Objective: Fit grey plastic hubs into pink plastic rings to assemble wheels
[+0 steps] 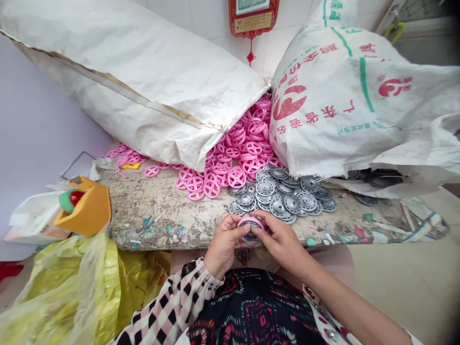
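Between both hands, over the bench's front edge, is a round piece with a pink rim (pixel 250 221) and a dark grey centre. My left hand (pixel 224 242) pinches its left side, thumb on top. My right hand (pixel 282 238) grips its right side, thumb near the middle. Just beyond lies a pile of grey discs (pixel 285 191). Behind and left of these spreads a heap of pink spoked rings (pixel 237 158), partly under the white sacks. What is beneath the fingers is hidden.
A large white sack (pixel 143 81) leans at the left; a printed white sack (pixel 323 96) stands right. The worn bench (pixel 151 215) has scraps on it. A yellow holder (pixel 89 206) with tape sits at its left end, above a yellow plastic bag (pixel 79 282).
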A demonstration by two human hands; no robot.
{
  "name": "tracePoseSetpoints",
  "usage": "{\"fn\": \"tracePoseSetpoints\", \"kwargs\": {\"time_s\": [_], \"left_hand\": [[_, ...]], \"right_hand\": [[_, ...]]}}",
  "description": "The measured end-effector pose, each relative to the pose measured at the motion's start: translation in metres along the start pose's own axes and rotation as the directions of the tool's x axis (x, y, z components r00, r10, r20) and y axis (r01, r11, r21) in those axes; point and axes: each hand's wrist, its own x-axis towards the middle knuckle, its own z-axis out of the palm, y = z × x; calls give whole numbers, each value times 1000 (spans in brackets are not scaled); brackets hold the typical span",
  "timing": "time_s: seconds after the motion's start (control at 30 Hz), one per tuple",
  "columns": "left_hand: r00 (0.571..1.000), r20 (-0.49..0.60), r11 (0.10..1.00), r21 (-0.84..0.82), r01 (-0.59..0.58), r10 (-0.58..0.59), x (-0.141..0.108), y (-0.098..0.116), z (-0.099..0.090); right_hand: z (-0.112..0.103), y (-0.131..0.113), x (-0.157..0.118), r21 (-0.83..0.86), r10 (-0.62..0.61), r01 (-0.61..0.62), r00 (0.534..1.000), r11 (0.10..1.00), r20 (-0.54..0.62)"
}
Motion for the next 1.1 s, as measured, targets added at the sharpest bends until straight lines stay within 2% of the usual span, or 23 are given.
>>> {"fn": "tracePoseSetpoints", "kwargs": {"time_s": [0.17,0.23,0.33,0.43,0.53,0.6,0.7,0.83,0.93,1.03,1.1], "left_hand": [[999,-43,997,72,0,3,1,-4,-6],[999,-24,991,128,45,-42,1,-1,-11],[993,37,978,181,101,-109,1,3,-16],[987,60,986,74,148,-152,0,4,-16],[985,88,985,-77,154,-147,-2,3,-13],[986,126,991,-66,115,-106,-3,5,-11],[985,167,999,35,31,-37,-4,9,-10],[993,110,999,13,32,-33,-5,5,-10],[999,51,1000,25,0,-1,-5,-2,-10],[999,53,994,107,-19,13,-4,-3,-12],[996,88,975,218,-43,24,-1,1,-16]], "right_hand": [[14,7,-4,72,84,-79,993,994,-80],[15,11,-6,75,105,-100,992,992,-65],[13,14,-9,122,89,-91,996,988,19],[14,14,-10,299,110,-129,991,945,80],[14,13,-8,393,202,-190,979,900,11],[11,12,-6,339,178,-160,984,927,-24],[5,9,-6,219,60,-59,998,974,-1],[7,7,-8,186,64,-63,998,980,-2],[13,8,-9,108,18,-14,999,994,-33],[13,9,-7,59,2,2,998,998,-61],[10,12,-8,-5,-5,5,1000,1000,5]]}}
